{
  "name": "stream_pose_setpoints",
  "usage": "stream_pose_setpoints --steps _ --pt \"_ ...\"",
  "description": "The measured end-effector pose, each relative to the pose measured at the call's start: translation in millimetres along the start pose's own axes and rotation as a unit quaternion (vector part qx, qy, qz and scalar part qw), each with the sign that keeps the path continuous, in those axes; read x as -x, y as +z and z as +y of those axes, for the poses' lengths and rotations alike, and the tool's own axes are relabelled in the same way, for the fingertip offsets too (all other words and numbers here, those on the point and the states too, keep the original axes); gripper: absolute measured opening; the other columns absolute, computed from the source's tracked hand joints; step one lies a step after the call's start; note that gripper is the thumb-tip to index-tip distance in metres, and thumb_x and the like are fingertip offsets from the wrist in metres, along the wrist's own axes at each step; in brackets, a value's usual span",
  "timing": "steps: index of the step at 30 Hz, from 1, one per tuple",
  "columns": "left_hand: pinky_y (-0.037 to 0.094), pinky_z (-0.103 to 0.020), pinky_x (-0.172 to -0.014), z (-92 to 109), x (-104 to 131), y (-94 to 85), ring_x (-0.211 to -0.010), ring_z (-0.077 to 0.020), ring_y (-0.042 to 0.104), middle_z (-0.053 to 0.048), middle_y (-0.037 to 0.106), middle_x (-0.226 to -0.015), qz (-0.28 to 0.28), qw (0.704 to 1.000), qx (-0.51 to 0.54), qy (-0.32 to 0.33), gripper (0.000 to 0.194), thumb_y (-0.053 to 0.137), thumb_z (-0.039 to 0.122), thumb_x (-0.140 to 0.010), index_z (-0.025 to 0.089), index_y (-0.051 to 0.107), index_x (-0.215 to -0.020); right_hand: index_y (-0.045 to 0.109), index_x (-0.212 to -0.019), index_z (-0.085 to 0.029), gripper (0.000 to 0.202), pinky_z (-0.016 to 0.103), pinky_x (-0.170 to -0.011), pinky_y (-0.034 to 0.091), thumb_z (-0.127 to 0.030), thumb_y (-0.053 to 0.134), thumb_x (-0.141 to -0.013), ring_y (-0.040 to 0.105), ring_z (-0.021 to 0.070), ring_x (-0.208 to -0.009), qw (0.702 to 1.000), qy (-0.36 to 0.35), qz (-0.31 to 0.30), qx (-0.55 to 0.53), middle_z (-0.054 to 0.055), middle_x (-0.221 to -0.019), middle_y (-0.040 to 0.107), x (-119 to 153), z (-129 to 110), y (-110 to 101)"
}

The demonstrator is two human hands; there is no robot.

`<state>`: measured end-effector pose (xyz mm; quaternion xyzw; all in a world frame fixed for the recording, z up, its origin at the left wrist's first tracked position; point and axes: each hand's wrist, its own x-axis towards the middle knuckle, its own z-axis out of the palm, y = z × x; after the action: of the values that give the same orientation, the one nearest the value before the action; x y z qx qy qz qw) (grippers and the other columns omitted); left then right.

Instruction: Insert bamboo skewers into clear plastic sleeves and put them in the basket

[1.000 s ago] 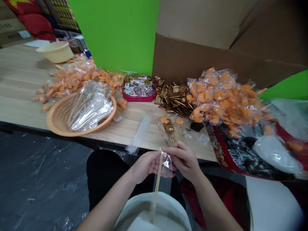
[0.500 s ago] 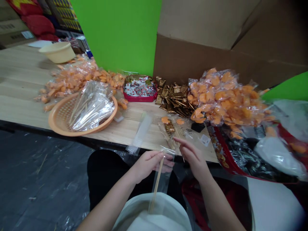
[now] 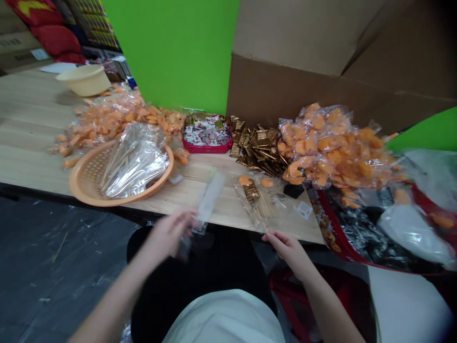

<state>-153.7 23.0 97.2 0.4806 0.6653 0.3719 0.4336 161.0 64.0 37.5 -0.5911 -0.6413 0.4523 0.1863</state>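
My left hand (image 3: 174, 233) is smeared by motion at the table's front edge. It is beside the lower end of a stack of clear plastic bags (image 3: 211, 195); whether it grips one cannot be told. My right hand (image 3: 285, 245) is closed in a pinch at the lower end of the thin wooden sticks (image 3: 266, 205), apparently on a stick. Those sticks lie in a small bunch with a gold-wrapped packet (image 3: 252, 191) and orange pieces (image 3: 267, 182) at their upper ends.
An orange basket (image 3: 80, 178) holds bagged sticks on the left. Behind are a red tin (image 3: 207, 148) of small sachets and gold packets (image 3: 259, 143). Bagged orange pieces (image 3: 328, 143) are heaped at right, above a red tray (image 3: 324, 219). A cream tub (image 3: 85, 81) stands far left.
My left hand has moved left from the middle to the bag stack. The bag with sticks it held is out of sight. My right hand has gone from a pointing finger to a pinch.
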Motion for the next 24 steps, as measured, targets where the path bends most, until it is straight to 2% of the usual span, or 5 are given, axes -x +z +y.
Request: stream_pose_setpoints --steps 4,8,13,18,24 --pt "0.047 -0.044 -0.082 22 -44 -117.3 -0.092 -0.0257 0.060 -0.001 0.061 -0.086 0.282 0.892 -0.345 0.073 0.032 0.033 0.040 -0.089 0.023 0.057 -0.100 0.062 -0.059 -0.019 0.020 0.035 -0.064 0.043 -0.035 0.058 -0.071 0.060 0.0234 -0.069 0.988 0.049 -0.013 0.148 0.005 -0.064 0.062 32 71 1" --pt "0.033 -0.060 -0.093 23 -80 -158.9 -0.121 -0.0397 0.038 -0.005 0.048 -0.122 0.305 0.813 -0.487 0.099 0.039 0.040 0.038 -0.086 0.014 0.042 -0.116 0.060 -0.062 -0.020 0.016 0.036 -0.070 0.041 -0.030 0.054 -0.073 0.060 0.0253 -0.075 0.982 0.056 0.038 0.179 0.008 -0.072 0.064 38 79 0" --pt "0.035 -0.045 -0.103 -21 -97 -48.6 -0.122 -0.0266 0.041 -0.006 0.049 -0.128 0.207 0.835 -0.403 0.313 0.031 0.042 0.025 -0.086 0.021 0.049 -0.116 0.059 -0.074 -0.020 0.026 0.030 -0.067 0.039 -0.041 0.045 -0.080 0.058 0.0222 -0.074 0.965 0.083 0.170 0.182 0.007 -0.076 0.064 -37 39 -10" --pt "0.032 -0.049 -0.101 -79 -87 76.0 -0.125 -0.0287 0.040 -0.010 0.050 -0.130 0.057 0.857 -0.437 0.268 0.034 0.048 0.029 -0.085 0.020 0.053 -0.117 0.059 -0.062 -0.017 0.015 0.028 -0.057 0.035 -0.031 0.059 -0.068 0.055 0.0195 -0.063 0.971 0.123 0.130 0.160 0.007 -0.062 0.060 -107 34 -7" --pt "0.025 -0.050 -0.105 -100 -83 83.9 -0.129 -0.0286 0.033 -0.010 0.045 -0.135 0.032 0.878 -0.416 0.234 0.039 0.046 0.029 -0.086 0.021 0.048 -0.125 0.058 -0.055 -0.016 0.014 0.024 -0.050 0.032 -0.023 0.059 -0.067 0.049 0.0135 -0.052 0.982 0.164 0.068 0.069 0.001 -0.047 0.051 -107 45 -15"
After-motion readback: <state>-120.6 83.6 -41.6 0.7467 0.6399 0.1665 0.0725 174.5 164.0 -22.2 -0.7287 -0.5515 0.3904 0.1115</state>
